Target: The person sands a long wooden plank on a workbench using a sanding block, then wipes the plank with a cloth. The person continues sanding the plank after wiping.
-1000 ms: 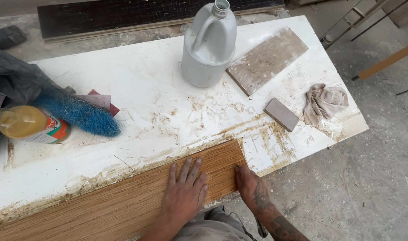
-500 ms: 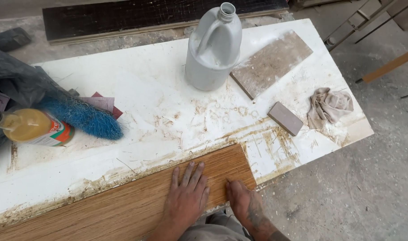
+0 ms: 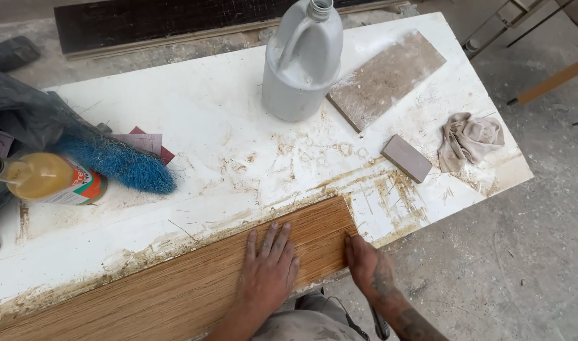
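Veneer strip may shift or lift at its end: left hand presses flat and open, right hand open, only fingertips on the end edge, nothing gripped.

A grey-white plastic jug stood upright at the far side of the white desk, its moulded handle running down from an open neck; no label showed on it. At the left edge lay a bottle on its side, filled with yellow-amber liquid, its dark cap end pointing left. A label wrapped its right end, white with orange-red and green bands. No signs or screens appeared.
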